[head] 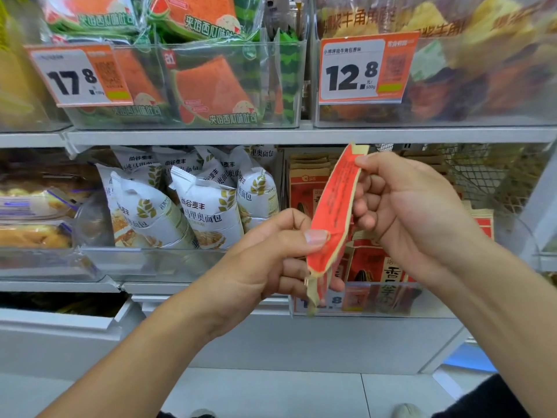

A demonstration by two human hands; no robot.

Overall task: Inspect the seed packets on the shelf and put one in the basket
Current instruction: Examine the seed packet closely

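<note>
A red and tan seed packet (333, 212) is held up in front of the shelf, seen nearly edge-on and tilted. My left hand (271, 254) pinches its lower end between thumb and fingers. My right hand (404, 200) pinches its upper end, with the thumb near the top corner. Behind them, more seed packets (307, 182) of the same kind stand in a clear bin on the lower shelf. No basket is in view.
White bread bags (196, 206) fill the bin to the left of the seed packets. Watermelon toast packs (211, 86) and a croissant bin sit on the upper shelf, with price tags 17.8 (75, 76) and 12.8 (352, 73). A white shelf base and floor tiles lie below.
</note>
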